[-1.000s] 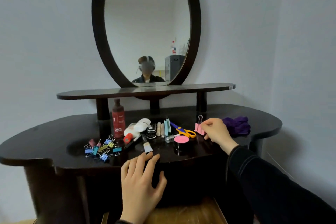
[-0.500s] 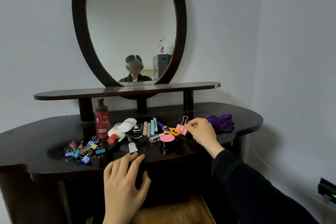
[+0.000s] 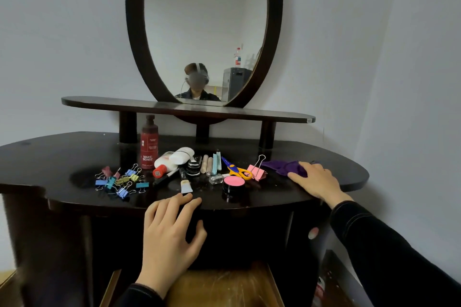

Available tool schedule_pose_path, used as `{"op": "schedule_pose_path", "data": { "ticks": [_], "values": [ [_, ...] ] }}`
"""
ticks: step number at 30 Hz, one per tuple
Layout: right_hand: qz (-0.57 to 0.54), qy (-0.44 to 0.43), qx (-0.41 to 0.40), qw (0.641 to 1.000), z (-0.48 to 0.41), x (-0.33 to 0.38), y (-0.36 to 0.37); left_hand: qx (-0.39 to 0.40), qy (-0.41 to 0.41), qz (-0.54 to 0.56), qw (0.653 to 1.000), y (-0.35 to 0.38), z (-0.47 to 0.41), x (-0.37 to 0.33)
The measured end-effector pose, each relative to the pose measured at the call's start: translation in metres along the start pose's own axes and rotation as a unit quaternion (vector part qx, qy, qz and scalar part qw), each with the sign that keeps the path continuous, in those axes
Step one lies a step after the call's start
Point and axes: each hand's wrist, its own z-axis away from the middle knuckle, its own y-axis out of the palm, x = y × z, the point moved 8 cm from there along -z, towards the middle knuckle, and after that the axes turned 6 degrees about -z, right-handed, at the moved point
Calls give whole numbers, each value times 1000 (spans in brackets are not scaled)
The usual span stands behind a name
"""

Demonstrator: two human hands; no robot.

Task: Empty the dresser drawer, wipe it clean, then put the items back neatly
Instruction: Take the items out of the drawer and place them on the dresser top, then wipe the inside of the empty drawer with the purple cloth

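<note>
The pulled-out drawer [image 3: 224, 286] shows its bare wooden bottom at the lower edge. My left hand [image 3: 172, 237] rests with spread fingers on the dresser top's front edge [image 3: 74, 203]. My right hand [image 3: 315, 180] lies flat on the top, its fingers on the purple cloth [image 3: 284, 166]. Spread across the top are a pile of coloured binder clips [image 3: 119, 180], a red bottle [image 3: 149, 143], a white tube [image 3: 172, 159], small cosmetics, orange-handled scissors [image 3: 235, 169], a pink binder clip [image 3: 257, 171] and a round pink-lidded jar [image 3: 234, 182].
An oval mirror [image 3: 204, 32] stands above a narrow raised shelf [image 3: 274, 114] at the back. Walls close in on the right and behind. The dresser's dark side panels flank the drawer opening.
My right hand let go of the pink binder clip, leaving it on the top, and moved right onto the purple cloth. My left hand stayed at the front edge.
</note>
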Motion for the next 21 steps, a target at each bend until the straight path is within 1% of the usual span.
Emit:
{"op": "schedule_pose_path", "data": {
  "ticks": [1, 4, 6, 9, 13, 14, 16, 18, 20, 21],
  "values": [
    [15, -6, -10, 1000, 0, 1, 0, -1, 0, 0, 1000, 0, 0, 0],
    [88, -33, -90, 992, 7, 14, -10, -10, 2, 1, 1000, -2, 0, -1],
    [92, -42, -142, 985, 13, 21, -18, -13, 1, 3, 1000, -4, -1, -3],
    [3, -52, -201, 978, 28, 21, -26, -8, -2, 10, 1000, -4, -1, -2],
    [-79, -80, -206, 972, 46, 14, -42, 5, -8, 22, 1000, -5, -2, 0],
    [-118, -79, -209, 968, 50, 13, -52, 10, -7, 24, 1000, -6, -1, -1],
    [-223, -85, -230, 943, 61, 14, -78, 23, -9, 27, 999, -9, -3, -3],
    [-331, -114, -248, 903, 77, 22, -107, 29, -24, 36, 999, -17, -6, -5],
    [-442, -136, -234, 855, 92, 36, -130, 28, -51, 82, 995, -29, -10, -11],
    [-495, -136, -212, 832, 99, 44, -137, 29, -64, 132, 989, -36, -11, -18]
  ]
}}
